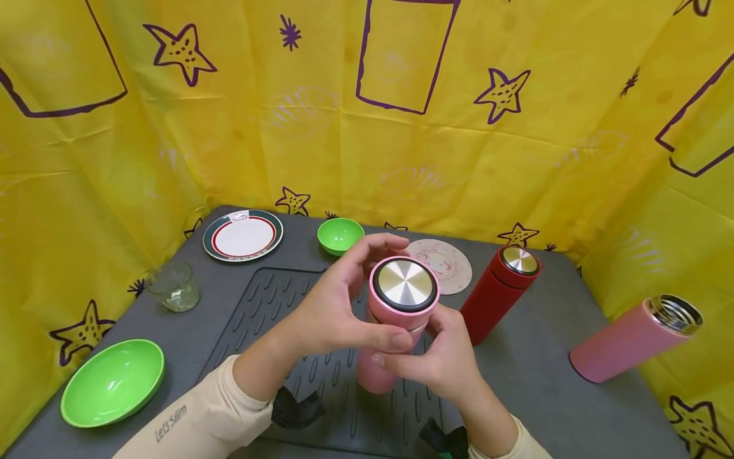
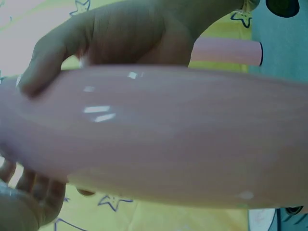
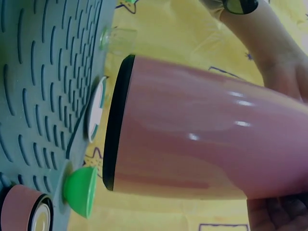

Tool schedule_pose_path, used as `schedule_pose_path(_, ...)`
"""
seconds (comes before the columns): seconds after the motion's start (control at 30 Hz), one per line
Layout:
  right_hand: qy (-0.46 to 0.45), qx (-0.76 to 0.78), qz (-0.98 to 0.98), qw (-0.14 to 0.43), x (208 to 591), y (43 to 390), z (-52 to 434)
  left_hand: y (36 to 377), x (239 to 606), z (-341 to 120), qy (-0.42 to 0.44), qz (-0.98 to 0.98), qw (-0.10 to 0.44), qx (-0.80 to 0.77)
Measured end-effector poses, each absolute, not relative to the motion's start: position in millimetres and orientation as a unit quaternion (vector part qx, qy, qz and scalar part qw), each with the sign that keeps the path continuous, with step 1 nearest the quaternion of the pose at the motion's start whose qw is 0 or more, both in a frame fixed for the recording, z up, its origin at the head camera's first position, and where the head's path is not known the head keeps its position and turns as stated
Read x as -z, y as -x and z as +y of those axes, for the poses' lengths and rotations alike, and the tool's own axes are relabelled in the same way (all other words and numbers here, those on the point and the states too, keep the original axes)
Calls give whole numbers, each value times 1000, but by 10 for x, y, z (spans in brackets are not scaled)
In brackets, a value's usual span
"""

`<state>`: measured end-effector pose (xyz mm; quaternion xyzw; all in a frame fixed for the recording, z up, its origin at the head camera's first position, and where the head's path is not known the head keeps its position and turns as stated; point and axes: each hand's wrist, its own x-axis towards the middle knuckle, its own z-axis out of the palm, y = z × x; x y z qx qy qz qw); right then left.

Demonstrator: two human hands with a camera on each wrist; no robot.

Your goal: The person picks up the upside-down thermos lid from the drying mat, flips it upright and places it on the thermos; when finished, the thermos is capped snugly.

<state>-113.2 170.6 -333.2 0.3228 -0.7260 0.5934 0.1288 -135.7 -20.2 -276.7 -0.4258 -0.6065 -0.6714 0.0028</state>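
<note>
One lidded pink bottle [image 1: 376, 377]: left hand [image 1: 329, 312] grips its lid [image 1: 404, 287], right hand [image 1: 444, 364] the body, five o'clock; best brace firmly there!

Grey tabletop [image 1: 527, 395] holds glass [image 1: 179, 291], plate [image 1: 243, 236] and larger green bowl [image 1: 113, 384], left of frame; small green bowl [image 1: 340, 236], ribbed mat [image 1: 252, 319] and round disc [image 1: 446, 264], centre; red bottle [image 1: 494, 299] and uncapped pink bottle [image 1: 625, 344], right.
</note>
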Motion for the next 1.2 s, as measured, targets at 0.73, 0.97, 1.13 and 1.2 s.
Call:
schedule_pose_path(0.73,-310,-594,-732,126,3348,1120,1684,1348,2751,-267,437,-640,22,632)
schedule_pose_path(0.97,-314,-593,-730,126,3349,1117,1682,1320,2745,-218,410,-659,38,630)
schedule_pose_path(1.13,-314,-600,-727,111,3345,1108,1690,1369,2780,-222,444,-623,16,644)
schedule_pose_path(1.2,-315,-605,-724,105,3341,1108,1693,1385,2792,-229,454,-614,8,645)
